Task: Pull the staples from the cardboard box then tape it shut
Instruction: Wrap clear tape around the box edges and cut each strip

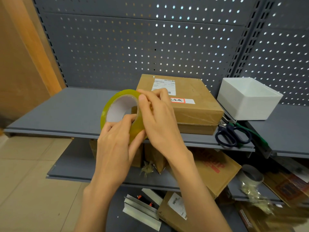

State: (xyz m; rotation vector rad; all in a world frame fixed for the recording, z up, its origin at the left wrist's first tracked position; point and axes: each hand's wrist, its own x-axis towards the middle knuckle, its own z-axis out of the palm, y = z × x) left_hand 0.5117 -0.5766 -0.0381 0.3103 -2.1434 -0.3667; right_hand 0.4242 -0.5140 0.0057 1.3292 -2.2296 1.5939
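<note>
Left hand [117, 139] grips tape roll [120, 114] upright, core facing camera-left.

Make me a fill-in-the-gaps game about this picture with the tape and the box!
1. The left hand and the right hand hold a roll of ____.
2. The cardboard box sits on the grey ____.
3. The dark-handled ____ lie to the right of the box.
4. The foam tub is coloured ____.

Missing words: tape; shelf; scissors; white
</note>
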